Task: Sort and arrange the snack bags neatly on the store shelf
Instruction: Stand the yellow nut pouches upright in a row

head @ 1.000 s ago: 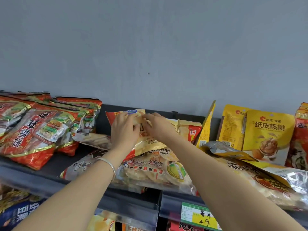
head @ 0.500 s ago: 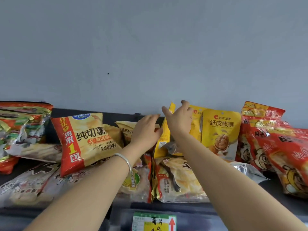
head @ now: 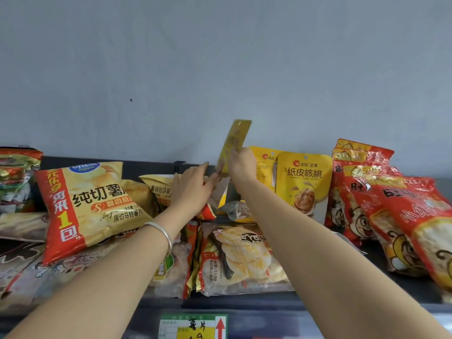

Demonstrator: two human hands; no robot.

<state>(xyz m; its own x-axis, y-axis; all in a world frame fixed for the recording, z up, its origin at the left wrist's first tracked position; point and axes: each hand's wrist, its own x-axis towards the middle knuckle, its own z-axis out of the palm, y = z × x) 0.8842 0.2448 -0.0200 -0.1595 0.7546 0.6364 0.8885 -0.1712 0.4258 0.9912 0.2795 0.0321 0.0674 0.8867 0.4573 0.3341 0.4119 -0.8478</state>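
My right hand (head: 241,165) grips a yellow walnut pouch (head: 235,140), seen edge-on and lifted above the shelf's middle. My left hand (head: 193,189), with a silver bangle on the wrist, touches the pouch's lower edge with straight fingers. Two matching yellow walnut pouches (head: 304,182) stand upright just to the right. A large yellow and red potato chip bag (head: 90,201) leans at the left. Clear rice cracker bags (head: 239,258) lie flat below my arms.
Red snack bags (head: 396,216) lean in a pile at the right, and shiny red bags (head: 17,177) are stacked at the far left. The dark shelf edge (head: 269,304) carries a green and yellow price tag (head: 193,326). A grey wall rises behind.
My view swung right along the shelf. Both hands left the chip bag, and my right hand took the yellow pouch and raised it upright while the left hand followed.
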